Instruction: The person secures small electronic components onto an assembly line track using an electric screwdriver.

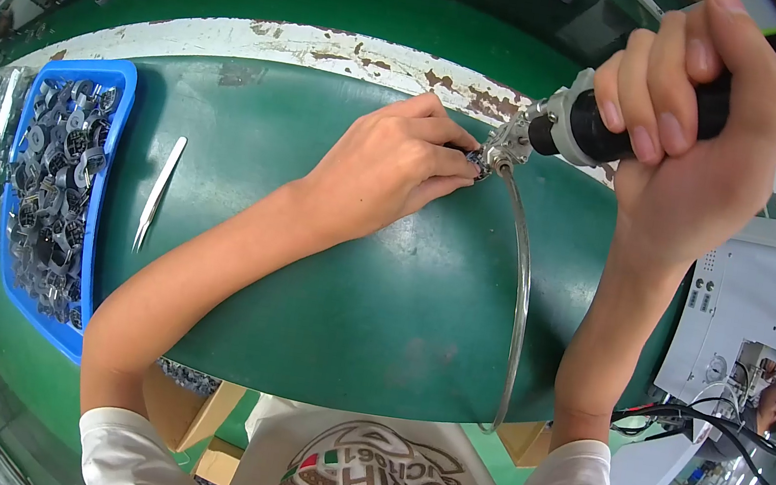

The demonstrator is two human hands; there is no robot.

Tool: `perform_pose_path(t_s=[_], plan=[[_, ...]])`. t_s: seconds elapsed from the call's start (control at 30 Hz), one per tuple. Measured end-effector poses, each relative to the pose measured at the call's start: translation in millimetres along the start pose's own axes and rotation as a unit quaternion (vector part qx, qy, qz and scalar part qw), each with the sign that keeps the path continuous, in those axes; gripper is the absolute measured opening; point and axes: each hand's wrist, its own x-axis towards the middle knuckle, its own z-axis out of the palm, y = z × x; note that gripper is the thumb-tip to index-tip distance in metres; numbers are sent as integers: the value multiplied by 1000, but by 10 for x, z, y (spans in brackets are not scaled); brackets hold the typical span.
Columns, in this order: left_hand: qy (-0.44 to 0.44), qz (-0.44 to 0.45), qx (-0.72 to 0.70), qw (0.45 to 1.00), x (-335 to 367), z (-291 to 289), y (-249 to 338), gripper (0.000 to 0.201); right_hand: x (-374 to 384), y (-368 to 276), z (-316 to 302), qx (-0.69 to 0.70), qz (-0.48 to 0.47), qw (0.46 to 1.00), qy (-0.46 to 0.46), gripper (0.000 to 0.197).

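Note:
My right hand (686, 136), raised at the upper right, is wrapped round the black body of a power screwdriver (598, 123). A silver metal head (511, 141) sits on the tool's front end, and a transparent hose (520, 291) curves down from it toward the near table edge. Close to the far edge of the table, my left hand (394, 164) pinches a small dark part (478, 163) right at the tool's tip. The fingers and the metal head hide most of that part. Whether the tip touches it, I cannot tell.
A blue tray (119, 145) full of small grey and black round parts (59, 186) stands at the left. White tweezers (160, 191) lie beside it on the green table (327, 323). A light grey machine (746, 303) with black cables (681, 413) stands at the right. Cardboard boxes (195, 414) are below the near edge.

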Motion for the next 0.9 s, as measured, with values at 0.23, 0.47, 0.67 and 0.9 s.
perform_pose_path(t_s=[0.23,0.47,0.67,0.9], plan=[[12,11,24,1000,-5,18,2,14,34,-7,-55,42,-17,999,3,25],[44,-22,62,997,16,32,26,17,-3,-178,-91,-3,-34,994,103,22],[53,-22,74,996,21,19,20,20,-56,-118,-18,-13,-6,998,64,22],[45,-33,71,996,16,18,18,21,-64,-78,57,-9,9,999,29,24]])
